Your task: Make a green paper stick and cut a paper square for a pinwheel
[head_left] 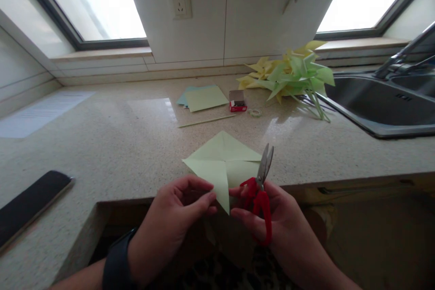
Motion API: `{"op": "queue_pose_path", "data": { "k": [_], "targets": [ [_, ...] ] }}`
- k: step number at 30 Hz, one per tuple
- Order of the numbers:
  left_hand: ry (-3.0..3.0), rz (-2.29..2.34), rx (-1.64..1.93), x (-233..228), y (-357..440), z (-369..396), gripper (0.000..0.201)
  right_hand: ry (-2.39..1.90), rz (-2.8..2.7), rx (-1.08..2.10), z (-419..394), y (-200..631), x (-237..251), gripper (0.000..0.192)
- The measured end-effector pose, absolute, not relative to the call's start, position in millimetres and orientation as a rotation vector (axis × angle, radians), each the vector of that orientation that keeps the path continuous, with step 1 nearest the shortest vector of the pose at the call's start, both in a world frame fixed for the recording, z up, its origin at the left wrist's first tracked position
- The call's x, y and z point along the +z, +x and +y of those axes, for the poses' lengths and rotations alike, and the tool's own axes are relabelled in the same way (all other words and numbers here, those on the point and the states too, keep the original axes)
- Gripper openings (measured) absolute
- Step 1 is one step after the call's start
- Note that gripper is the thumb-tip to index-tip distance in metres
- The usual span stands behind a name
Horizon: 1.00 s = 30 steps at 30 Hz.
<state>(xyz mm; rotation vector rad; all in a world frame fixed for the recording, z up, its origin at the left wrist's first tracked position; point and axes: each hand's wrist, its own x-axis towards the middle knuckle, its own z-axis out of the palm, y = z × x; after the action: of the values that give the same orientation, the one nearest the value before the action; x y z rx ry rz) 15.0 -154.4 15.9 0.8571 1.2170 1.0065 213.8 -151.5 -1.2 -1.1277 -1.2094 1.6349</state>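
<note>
A pale green square of paper [207, 163], slit inward from its corners, lies at the counter's front edge with its near corner over the edge. My left hand [185, 206] pinches the paper's lower left side between thumb and fingers. In my right hand [277, 213] are red-handled scissors [263, 190], hooked on the fingers, blades pointing up and slightly apart. The right thumb and fingertips are close to the paper's near corner; whether they touch it I cannot tell.
Behind the paper lie a thin green stick [207, 121], stacked paper squares [205, 98], a small red box [237, 102] and a small pale ring [254, 112]. Paper pinwheels [299, 72] rest beside the sink [360, 99]. A phone [32, 204] and a printed sheet [41, 111] are at left.
</note>
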Motion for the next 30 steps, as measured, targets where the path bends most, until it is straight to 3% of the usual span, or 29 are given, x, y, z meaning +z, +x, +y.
{"op": "queue_pose_path", "data": {
  "k": [6, 14, 30],
  "targets": [
    [0.626, 1.146, 1.098, 11, 16, -156, 0.033, -1.127, -1.194, 1.608, -149, 208, 0, 0.03],
    [0.609, 1.135, 1.102, 11, 16, -155, 0.029, -1.047, -1.196, 1.649, -147, 206, 0, 0.018],
    [0.815, 1.174, 1.053, 14, 18, -154, 0.03, -1.105, -1.114, 1.645, -146, 198, 5, 0.025]
  ]
}}
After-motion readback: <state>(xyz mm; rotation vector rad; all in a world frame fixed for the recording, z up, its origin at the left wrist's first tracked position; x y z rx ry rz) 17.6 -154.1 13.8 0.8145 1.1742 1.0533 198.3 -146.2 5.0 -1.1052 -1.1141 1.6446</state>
